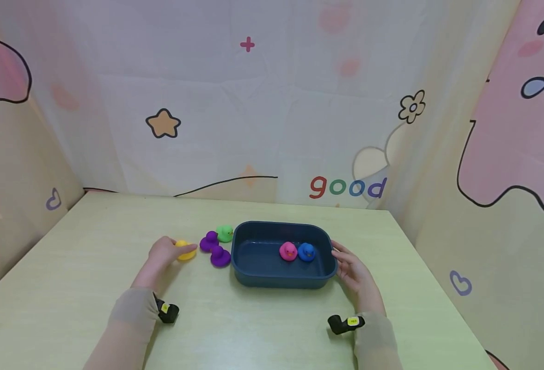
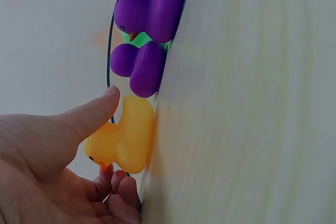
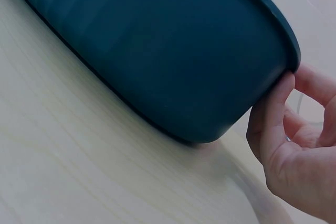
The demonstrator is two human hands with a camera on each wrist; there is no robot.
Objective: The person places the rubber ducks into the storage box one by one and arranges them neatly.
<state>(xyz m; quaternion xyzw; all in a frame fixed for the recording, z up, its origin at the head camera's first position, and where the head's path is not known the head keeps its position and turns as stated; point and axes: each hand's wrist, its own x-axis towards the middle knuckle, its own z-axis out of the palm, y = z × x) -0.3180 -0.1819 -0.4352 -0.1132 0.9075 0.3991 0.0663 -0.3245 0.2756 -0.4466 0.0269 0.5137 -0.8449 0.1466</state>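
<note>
A yellow rubber duck [image 1: 186, 251] sits on the table at left, my left hand [image 1: 164, 251] around its head. In the left wrist view the thumb lies along the back of the yellow duck [image 2: 134, 135] and the curled fingers are at its beak. Two purple ducks [image 1: 220, 256] and a green duck [image 1: 225, 234] stand between that hand and a dark blue tub [image 1: 272, 281]. Inside the tub are a pink duck [image 1: 288, 251] and a blue duck [image 1: 306, 252]. My right hand [image 1: 354, 270] touches the tub's right end from outside, loosely bent fingers at the rim.
The pale wooden table [image 1: 253, 329] reaches back to a printed curtain [image 1: 272, 118] with a star, a flower and coloured letters. More printed cloth hangs at the left and right sides. Small black cameras [image 1: 345, 324] are strapped to both wrists.
</note>
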